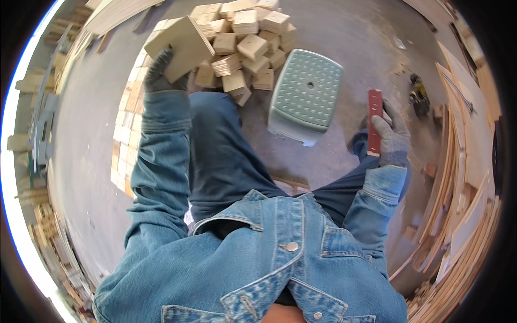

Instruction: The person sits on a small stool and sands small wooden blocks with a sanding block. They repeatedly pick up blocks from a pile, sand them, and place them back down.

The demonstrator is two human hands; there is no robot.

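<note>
My left hand (159, 74), in a grey glove, grips a square plywood board (182, 47) by its near left edge and holds it up tilted, beside the heap of wooden blocks (252, 47). Over my right thigh, my gloved right hand (393, 133) is closed around a narrow dark red strip (374, 123) with a row of small pale marks along its face. The strip stands nearly lengthwise to me, its lower end by my wrist. Between the two hands sits a pale green step stool (307, 89) with a studded top and a hole in its middle.
Rows of wooden blocks (127, 145) lie side by side on the floor at my left. On the right are a yellow and black power drill (418, 96) and leaning wooden sheets and strips (458, 183). More timber (48, 226) lines the far left.
</note>
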